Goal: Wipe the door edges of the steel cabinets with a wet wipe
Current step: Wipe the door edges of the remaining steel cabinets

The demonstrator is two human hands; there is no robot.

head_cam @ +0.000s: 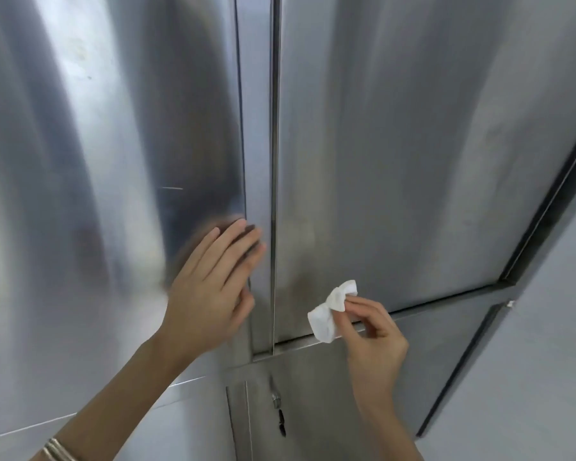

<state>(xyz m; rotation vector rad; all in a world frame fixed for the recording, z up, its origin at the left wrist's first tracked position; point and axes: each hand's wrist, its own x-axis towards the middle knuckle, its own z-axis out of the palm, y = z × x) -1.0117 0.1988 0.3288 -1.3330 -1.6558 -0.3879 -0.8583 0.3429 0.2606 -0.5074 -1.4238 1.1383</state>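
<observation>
Left hand (213, 281) flat, gripping nothing, left of door seam (274, 161) | right hand (374, 334) pinches wet wipe (328, 314) right of seam | likely step: bottom edge (429, 303); next: press, drag.

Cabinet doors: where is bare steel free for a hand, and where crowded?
Free: the right door above the wet wipe, and the left door left of the left hand. Crowded: the lower seam, between it and the right hand.

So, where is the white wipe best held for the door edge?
Pinch the wipe at its bunched right side, from the right, as the right hand does; its loose left part hangs free by the bottom edge of the right door.
</observation>
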